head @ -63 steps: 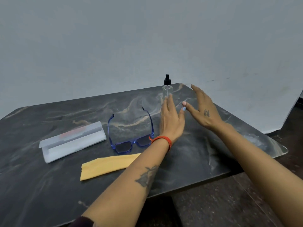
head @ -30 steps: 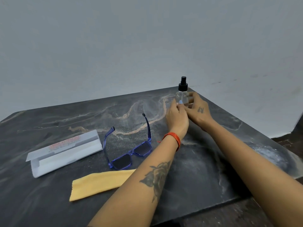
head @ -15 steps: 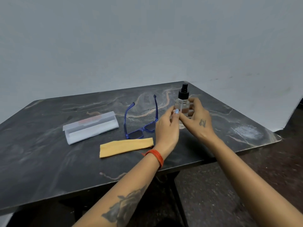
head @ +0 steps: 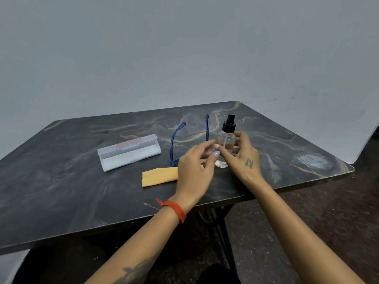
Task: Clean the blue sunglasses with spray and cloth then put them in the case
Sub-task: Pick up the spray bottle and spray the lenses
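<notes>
A clear spray bottle [head: 227,140] with a black pump top stands on the dark marble table [head: 61,191]; the fingers of my right hand [head: 245,158] curl round its body from the right. My left hand [head: 194,167] hovers just left of the bottle with loosely curled fingers and holds nothing. The blue sunglasses [head: 174,144] lie behind it with their arms open and pointing away; my left hand hides their lenses. A yellow cloth [head: 160,177] lies flat beside my left hand. The white case [head: 129,153] lies open to the left.
The table's near edge runs just under my wrists, and its right corner [head: 348,171] is close to my right hand. Beyond it is a dark floor [head: 328,222]. A plain grey wall stands behind the table.
The bottle has come from the table's far edge to near the sunglasses, held by my right hand. My left hand's fingers have drawn back from the bottle. The view has pulled back.
</notes>
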Demonstrator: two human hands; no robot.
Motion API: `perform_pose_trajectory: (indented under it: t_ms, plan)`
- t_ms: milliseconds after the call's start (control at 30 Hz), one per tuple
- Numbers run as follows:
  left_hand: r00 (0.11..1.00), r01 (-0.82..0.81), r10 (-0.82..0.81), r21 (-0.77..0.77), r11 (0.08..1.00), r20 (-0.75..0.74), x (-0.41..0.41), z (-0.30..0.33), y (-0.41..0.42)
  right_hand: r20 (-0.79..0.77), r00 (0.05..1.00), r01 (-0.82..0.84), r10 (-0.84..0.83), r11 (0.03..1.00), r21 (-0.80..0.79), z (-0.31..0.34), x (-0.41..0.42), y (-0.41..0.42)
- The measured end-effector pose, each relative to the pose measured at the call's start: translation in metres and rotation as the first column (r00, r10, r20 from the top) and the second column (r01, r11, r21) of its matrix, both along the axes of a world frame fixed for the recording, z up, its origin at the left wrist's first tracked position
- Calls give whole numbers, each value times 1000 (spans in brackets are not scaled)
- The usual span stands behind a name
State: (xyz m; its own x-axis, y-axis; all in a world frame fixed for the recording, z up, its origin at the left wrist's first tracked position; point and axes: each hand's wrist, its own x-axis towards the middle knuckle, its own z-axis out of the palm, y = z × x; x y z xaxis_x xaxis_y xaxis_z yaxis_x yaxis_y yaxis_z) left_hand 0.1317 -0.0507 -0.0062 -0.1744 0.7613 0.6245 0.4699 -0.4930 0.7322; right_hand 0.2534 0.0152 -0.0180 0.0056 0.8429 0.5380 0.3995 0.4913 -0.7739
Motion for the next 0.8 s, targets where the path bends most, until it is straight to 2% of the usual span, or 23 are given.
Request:
perform_pose_trajectory:
  t_ms: [100,167,267,400,533,667,800]
  plan:
    - [973,-125,169,258,958,-155,-28,-4,-16,-23,1000,-7,7,1000,-8,-1,2,0]
    - [928,-241,314,322,915,-199,-52,-5,-19,-25,1000,-14,14,1000,-12,-3,3,0]
    - [901,-321,364,202,925,-236,-81,-5,-15,-15,1000,-27,27,1000,-11,-4,4,-1]
    - [940,-197,146,-141,970,-309,-103,-4,-1,18,999,-39,40,999,-7,-4,1,-5]
    - [967,-103,13,-345,933,-254,-113,-5,13,55,997,-51,51,999,3,-4,-1,-7]
    - [960,-92,-16,-369,925,-281,-120,-3,19,47,997,-58,59,998,-21,-5,0,-7]
    - [968,-65,-13,-301,951,-251,-124,6,27,20,997,-78,79,996,-45,-3,-1,-7]
